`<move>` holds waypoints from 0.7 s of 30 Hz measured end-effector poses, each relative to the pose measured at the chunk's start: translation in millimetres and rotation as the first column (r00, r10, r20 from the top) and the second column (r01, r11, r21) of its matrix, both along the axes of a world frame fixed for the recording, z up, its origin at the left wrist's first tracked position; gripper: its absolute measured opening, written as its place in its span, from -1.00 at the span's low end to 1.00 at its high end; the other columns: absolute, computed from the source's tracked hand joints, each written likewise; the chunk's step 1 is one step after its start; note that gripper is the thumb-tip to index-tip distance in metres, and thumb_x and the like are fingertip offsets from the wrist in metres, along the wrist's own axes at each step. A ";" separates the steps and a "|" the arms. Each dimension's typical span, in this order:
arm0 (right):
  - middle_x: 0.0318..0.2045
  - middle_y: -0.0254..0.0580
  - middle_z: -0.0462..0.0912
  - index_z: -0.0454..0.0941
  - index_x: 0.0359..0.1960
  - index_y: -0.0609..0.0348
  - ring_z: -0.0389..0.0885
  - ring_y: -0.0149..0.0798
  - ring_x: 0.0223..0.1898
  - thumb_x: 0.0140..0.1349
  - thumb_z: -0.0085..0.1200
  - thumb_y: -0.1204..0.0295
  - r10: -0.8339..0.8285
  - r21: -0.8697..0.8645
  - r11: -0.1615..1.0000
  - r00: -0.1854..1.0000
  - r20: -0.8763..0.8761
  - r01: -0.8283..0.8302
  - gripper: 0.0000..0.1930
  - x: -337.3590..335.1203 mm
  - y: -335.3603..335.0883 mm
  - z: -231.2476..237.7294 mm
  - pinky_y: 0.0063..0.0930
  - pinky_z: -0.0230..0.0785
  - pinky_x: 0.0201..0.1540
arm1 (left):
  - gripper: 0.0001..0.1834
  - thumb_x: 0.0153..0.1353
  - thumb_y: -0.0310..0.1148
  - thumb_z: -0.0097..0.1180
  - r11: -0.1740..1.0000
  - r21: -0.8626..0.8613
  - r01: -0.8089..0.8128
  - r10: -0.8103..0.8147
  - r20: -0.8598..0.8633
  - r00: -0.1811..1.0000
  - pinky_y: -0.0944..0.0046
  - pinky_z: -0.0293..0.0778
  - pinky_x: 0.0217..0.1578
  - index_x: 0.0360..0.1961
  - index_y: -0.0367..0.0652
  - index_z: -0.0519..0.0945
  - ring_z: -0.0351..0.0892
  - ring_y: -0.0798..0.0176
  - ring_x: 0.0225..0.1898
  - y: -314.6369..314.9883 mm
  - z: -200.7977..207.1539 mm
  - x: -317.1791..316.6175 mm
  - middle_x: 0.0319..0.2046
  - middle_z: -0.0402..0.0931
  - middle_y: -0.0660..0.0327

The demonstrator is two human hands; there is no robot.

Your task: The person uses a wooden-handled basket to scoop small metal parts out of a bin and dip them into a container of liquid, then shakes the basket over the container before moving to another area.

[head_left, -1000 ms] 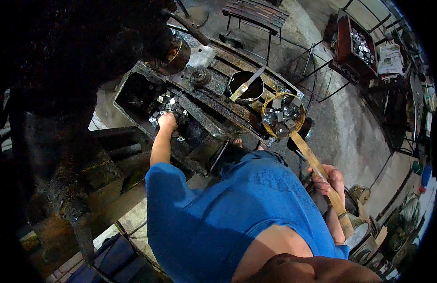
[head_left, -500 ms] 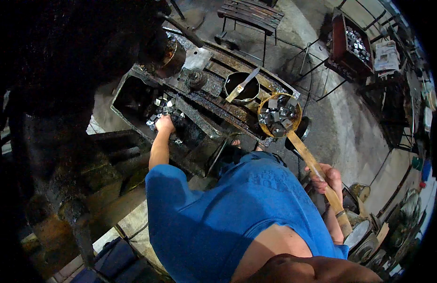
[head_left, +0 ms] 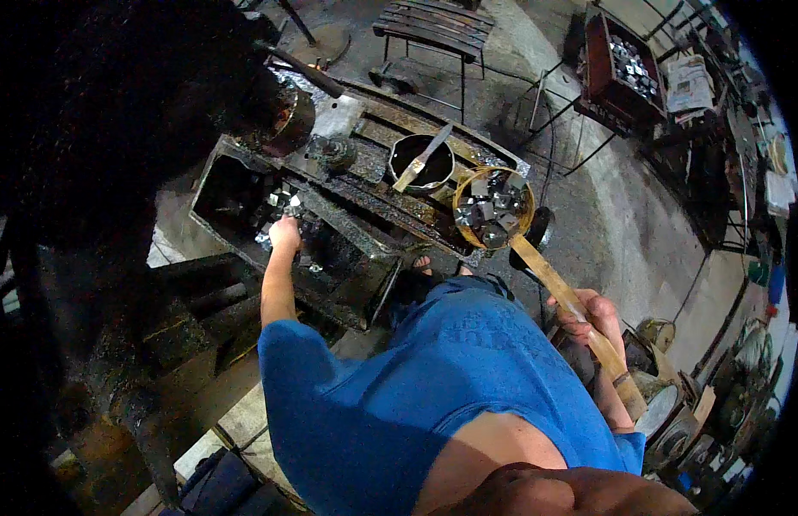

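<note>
My right hand (head_left: 592, 316) is wrapped round the long flat wooden handle (head_left: 543, 268) of a round, yellow-rimmed scoop (head_left: 531, 211). Several shiny metal blocks (head_left: 483, 187) lie in the scoop, which rests by the right end of the bench. On the left, my left hand (head_left: 284, 233) reaches down into a dark metal trough (head_left: 211, 225). Its fingers are bent together at a heap of similar metal blocks (head_left: 281, 199), seemingly on one of them; the fingertips are partly hidden.
A dark pot (head_left: 405, 153) with a flat brush (head_left: 425, 159) across it stands on the oily bench (head_left: 377, 127). Left of it is a rusty round can (head_left: 297, 120). Farther off are a slatted stool (head_left: 433, 30) and a red-brown box (head_left: 598, 64) of metal pieces. Dark machinery fills the left.
The whole view has shifted, so the bench and scoop appear slightly farther left. My left hand remains at the heap, and my right hand keeps its hold on the handle.
</note>
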State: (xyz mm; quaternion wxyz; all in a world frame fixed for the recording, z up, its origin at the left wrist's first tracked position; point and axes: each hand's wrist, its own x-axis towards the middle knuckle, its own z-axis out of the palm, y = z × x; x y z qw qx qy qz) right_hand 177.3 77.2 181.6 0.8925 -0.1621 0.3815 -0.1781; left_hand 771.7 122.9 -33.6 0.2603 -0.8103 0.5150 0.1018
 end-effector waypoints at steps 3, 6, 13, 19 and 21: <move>-0.63 -0.37 0.32 0.34 -0.13 0.47 0.19 -0.64 -0.79 -0.11 0.02 0.06 0.015 -0.005 1.000 0.999 -0.038 -0.015 -0.35 -0.6 -2.2 2.4 -0.78 0.07 -0.86 | -0.63 -0.35 -0.35 0.28 0.996 0.034 -0.081 0.081 0.007 0.997 0.19 0.47 -0.20 -0.36 0.03 0.61 0.53 0.10 -0.20 -7.1 11.5 -5.0 -0.21 0.47 0.13; -0.62 -0.37 0.32 0.34 -0.12 0.46 0.20 -0.64 -0.79 -0.12 0.01 0.06 0.037 -0.009 0.999 0.998 -0.050 -0.037 -0.34 -1.1 -5.1 4.3 -0.78 0.08 -0.85 | -0.47 -0.43 -0.37 0.31 0.970 -0.155 -0.188 0.172 -0.114 0.979 0.20 0.47 -0.18 -0.25 0.22 0.61 0.53 0.10 -0.22 -6.1 25.6 -10.0 -0.19 0.46 0.14; -0.58 -0.36 0.32 0.34 -0.11 0.44 0.19 -0.63 -0.77 -0.13 -0.05 0.16 0.056 0.048 0.997 0.998 0.022 -0.057 -0.40 -6.3 -8.2 1.9 -0.76 0.06 -0.84 | -0.47 -0.24 -0.39 0.26 0.371 -0.394 -0.841 0.436 -0.726 0.532 0.18 0.50 -0.32 -0.10 -0.08 0.51 0.55 0.13 -0.38 4.4 35.5 -35.3 -0.29 0.53 0.12; -0.57 -0.33 0.30 0.33 -0.10 0.42 0.18 -0.58 -0.76 -0.14 -0.12 0.33 0.072 0.130 0.989 0.997 0.038 -0.077 -0.49 -9.4 -12.4 0.3 -0.69 0.11 -0.81 | -0.54 0.01 -0.50 0.10 -0.134 0.294 -0.946 -0.307 -0.920 -0.242 -0.01 0.52 -0.41 -0.01 -0.19 0.33 0.50 0.17 -0.32 27.2 33.7 -75.5 -0.36 0.50 0.15; -0.57 -0.32 0.29 0.32 -0.10 0.41 0.18 -0.57 -0.76 -0.13 -0.14 0.36 0.074 0.122 0.989 0.996 0.052 -0.080 -0.50 -10.7 -12.1 -2.5 -0.67 0.12 -0.80 | -0.51 -0.01 -0.52 0.12 -0.001 0.300 -0.954 -0.354 -0.892 -0.281 0.02 0.51 -0.39 0.01 -0.18 0.33 0.51 0.18 -0.34 25.6 59.0 -101.1 -0.36 0.49 0.16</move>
